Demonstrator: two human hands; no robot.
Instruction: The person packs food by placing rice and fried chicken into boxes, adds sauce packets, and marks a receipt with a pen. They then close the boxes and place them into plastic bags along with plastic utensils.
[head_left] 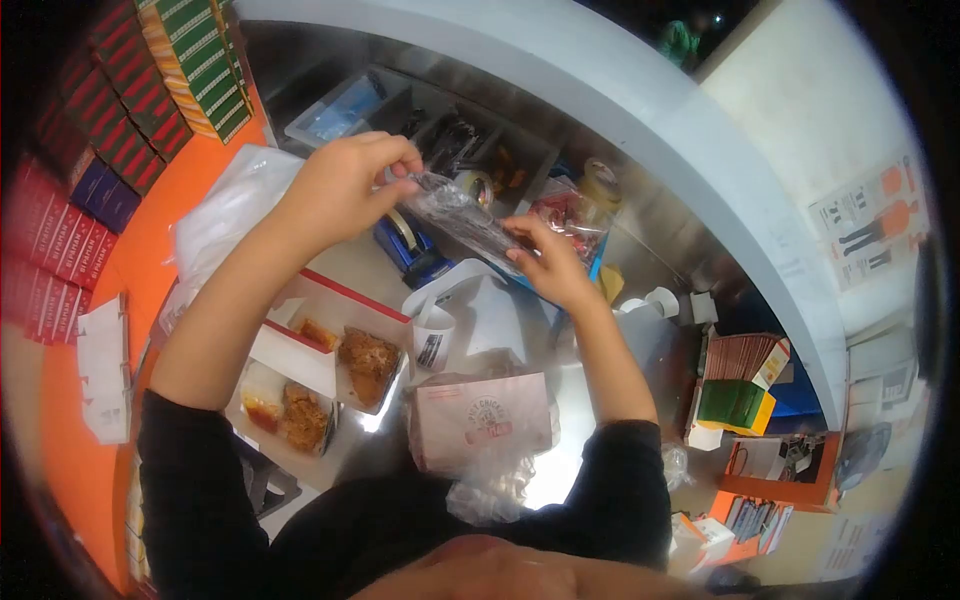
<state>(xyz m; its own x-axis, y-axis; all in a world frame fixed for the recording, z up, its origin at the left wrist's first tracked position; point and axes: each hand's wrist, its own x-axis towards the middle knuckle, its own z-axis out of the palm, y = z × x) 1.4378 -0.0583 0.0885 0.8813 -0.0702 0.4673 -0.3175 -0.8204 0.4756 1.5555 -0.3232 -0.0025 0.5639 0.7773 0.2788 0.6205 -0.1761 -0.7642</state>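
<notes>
My left hand (365, 175) pinches the upper left end of a clear plastic packet (455, 218) with something dark showing through it. At the packet's lower right end, my right hand (550, 262) grips it between thumb and fingers. The packet is stretched at a slant above the metal counter; its exact contents cannot be made out. Below my left forearm are open boxes with fried chicken (367, 368) in them. A pink printed box (482, 418), partly wrapped in clear plastic, lies close to my body.
Beyond my hands sits a grey divided tray (300, 128) of packets. A blue tape dispenser (405, 250) and a white cup (432, 335) stand below the packet. Stacked cartons (195, 65) line the left orange shelf. Green and yellow boxes (735, 400) are at right.
</notes>
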